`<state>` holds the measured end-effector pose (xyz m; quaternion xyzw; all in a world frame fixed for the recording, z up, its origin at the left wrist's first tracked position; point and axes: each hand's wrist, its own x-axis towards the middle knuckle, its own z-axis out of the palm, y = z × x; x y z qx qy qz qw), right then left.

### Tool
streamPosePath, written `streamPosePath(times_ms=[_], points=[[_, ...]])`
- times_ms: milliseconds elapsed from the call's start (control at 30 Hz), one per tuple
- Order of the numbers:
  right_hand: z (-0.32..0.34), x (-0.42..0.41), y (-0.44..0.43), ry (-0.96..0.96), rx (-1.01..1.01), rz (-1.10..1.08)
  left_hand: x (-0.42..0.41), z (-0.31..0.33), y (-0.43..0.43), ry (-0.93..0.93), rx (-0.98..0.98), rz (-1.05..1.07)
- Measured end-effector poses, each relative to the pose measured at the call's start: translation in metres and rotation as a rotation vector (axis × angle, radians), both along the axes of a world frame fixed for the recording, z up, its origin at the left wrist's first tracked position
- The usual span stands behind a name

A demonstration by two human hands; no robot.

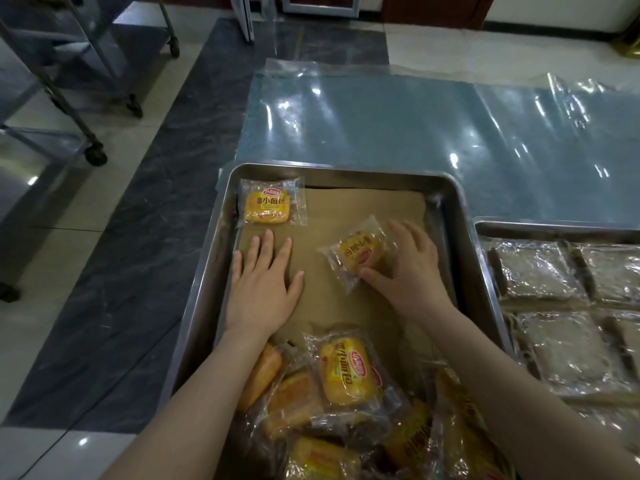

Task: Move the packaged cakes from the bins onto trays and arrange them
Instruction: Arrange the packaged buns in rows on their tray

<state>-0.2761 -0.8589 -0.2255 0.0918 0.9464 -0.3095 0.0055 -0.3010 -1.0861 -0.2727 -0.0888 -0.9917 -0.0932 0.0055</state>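
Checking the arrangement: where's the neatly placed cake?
Head view: the placed cake lies in the far left corner of the tray, just beyond the left hand.

Single view, from the camera worn on my head, facing forward and steeply down. My forearms enter at the lower edge. My left hand [263,289] and right hand [408,271] lie close beneath the lens, and the packaged cake [360,254] pinched in the right sits near frame centre. The steel tray [346,173] fills the lower middle. A second tray [554,226] is cut by the right border. The wide angle bows edges. Floor [86,237] and wheeled rack [95,155] recede upper left.
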Motion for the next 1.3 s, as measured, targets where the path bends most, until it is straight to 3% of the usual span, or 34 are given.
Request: streamPosePath(times_ms=[167, 267, 367, 467, 667, 833, 1300], points=[[-0.006, 0.001, -0.006, 0.166, 0.152, 0.129, 0.0, -0.001, 0.0, 0.014, 0.006, 0.005], [-0.004, -0.005, -0.006, 0.195, 0.28, 0.084, 0.0, -0.001, 0.0, 0.014, 0.01, 0.006], [-0.002, -0.011, -0.015, 0.113, 0.321, 0.035, 0.0, 0.0, 0.0, 0.013, 0.015, 0.008], [-0.002, -0.021, -0.018, 0.064, 0.334, 0.135, 0.0, 0.0, 0.0, 0.005, 0.017, 0.004], [0.004, -0.036, -0.008, 0.122, 0.182, 0.136, 0.0, 0.001, 0.0, 0.01, 0.018, 0.005], [-0.022, -0.035, -0.012, -0.004, 0.41, 0.354, 0.0, 0.002, 0.002, 0.001, 0.028, 0.005], [-0.031, -0.097, -0.022, 0.036, 0.491, 0.597, -0.001, 0.002, 0.003, 0.002, 0.021, 0.012]])
